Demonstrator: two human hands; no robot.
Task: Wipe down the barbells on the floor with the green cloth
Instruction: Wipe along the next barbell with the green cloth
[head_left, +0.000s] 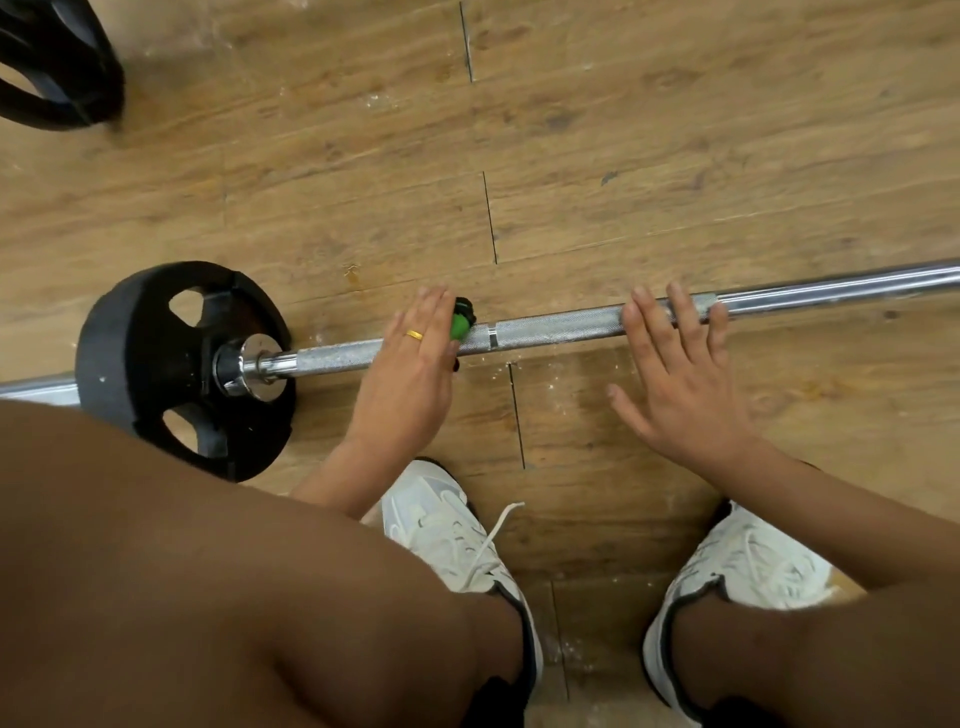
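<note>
A chrome barbell (550, 328) lies across the wooden floor, with a black weight plate (156, 358) on its left end. My left hand (410, 374) lies flat over the knurled part of the bar, fingers straight, pressing a green cloth (460, 325) against it; only a small green and black bit of the cloth shows past my fingers. My right hand (680, 379) is spread with straight fingers, and its fingertips rest on the bar further right. It holds nothing.
My two white sneakers (452, 525) (748, 561) stand just behind the bar, and my knees fill the lower frame. Another black weight plate (52, 62) sits at the top left corner. Wooden floor (623, 130) stretches beyond the bar.
</note>
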